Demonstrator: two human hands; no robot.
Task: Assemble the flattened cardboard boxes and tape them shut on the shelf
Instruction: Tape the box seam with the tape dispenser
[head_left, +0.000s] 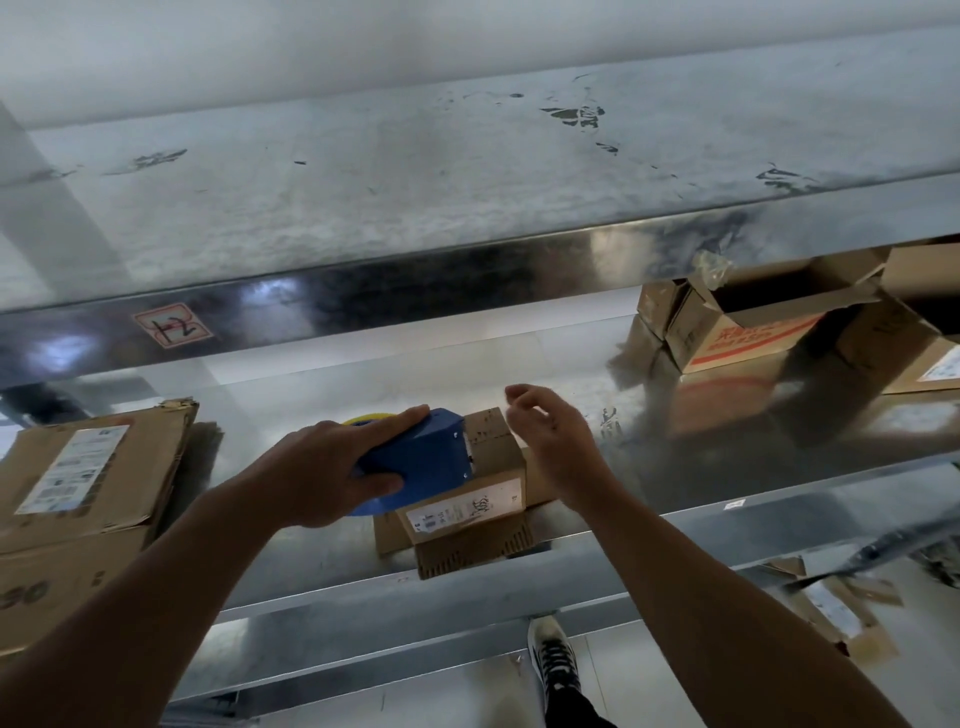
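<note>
Head: box between left hand, gripping dispenser, and right hand.

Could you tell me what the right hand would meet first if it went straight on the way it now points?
Probably nothing close: the right hand, open beside the small box, points toward the back of the shelf, where only bare metal shows. Depth is unclear, so it could brush the box's far corner.
</note>
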